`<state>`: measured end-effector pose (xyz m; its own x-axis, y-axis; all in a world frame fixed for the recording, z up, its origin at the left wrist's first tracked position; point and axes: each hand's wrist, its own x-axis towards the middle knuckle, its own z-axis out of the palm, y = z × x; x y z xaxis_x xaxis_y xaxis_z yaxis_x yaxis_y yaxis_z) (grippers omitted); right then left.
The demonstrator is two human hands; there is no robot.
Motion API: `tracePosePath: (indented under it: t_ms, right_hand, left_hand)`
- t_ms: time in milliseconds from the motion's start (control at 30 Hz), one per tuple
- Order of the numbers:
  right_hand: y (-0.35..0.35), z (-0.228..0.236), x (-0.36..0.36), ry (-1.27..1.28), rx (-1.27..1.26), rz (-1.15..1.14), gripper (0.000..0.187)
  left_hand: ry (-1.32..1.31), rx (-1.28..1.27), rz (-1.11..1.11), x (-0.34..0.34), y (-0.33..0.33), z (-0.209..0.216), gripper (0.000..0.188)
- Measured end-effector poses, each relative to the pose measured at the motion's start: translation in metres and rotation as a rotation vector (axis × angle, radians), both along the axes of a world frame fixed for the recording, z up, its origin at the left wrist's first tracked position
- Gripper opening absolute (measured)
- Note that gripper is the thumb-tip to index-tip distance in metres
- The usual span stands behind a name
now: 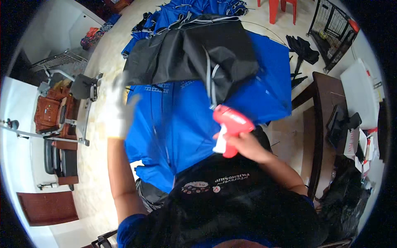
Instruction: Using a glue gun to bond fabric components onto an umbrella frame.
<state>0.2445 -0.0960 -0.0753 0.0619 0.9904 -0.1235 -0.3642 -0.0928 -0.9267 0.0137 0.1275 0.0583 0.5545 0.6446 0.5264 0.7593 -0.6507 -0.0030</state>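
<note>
On the person's lap, in the middle of the picture, a blue fabric (182, 120) lies spread out, and it looks like the cloth of an umbrella. A black fabric (186, 53) lies over its far part, with thin grey cords hanging down from it toward the near side.

The right hand (244, 144) is closed around the grip of a red tagging gun (229, 126). The fingers wrap the white lower part of the grip, and the nose of the gun points to the far left, just beside the place where the grey cords end on the blue fabric. I cannot tell if the needle touches the cloth.

The left hand (118, 109) wears a white glove and is raised at the left edge of the blue fabric. It is blurred, so I cannot tell if its fingers are open or if they hold the cloth.

Far behind the black fabric, a heap of more blue fabrics (194, 10) lies on the floor. I judge that these pieces are either waiting or already finished; the picture does not show which. The piece on the lap seems to be in work now, with the gun brought to it, so in my opinion the work is somewhere in the middle.

At the right stands a dark wooden counter (326, 99) with papers and small things on it. Folded black umbrellas (302, 51) lie on the floor at the far right, near a wire crate (331, 33). At the left stands an exercise bench (62, 111).
</note>
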Motion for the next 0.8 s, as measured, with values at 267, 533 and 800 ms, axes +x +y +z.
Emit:
tracePosePath:
  t_ms: [267,533,800]
  right_hand:
    - [0.003,-0.031,-0.032,-0.308,-0.037,0.346,0.037]
    - [0.000,-0.023,-0.020,-0.234,-0.085,0.286,0.036]
    - [0.014,-0.036,-0.023,-0.062,-0.040,0.279,0.042]
  left_hand:
    - [0.386,0.187,-0.821,0.173,0.040,-0.001,0.018]
    - [-0.282,0.193,0.061,0.154,0.175,0.014,0.035]
    - [0.399,-0.331,0.321,0.048,0.132,-0.044,0.031]
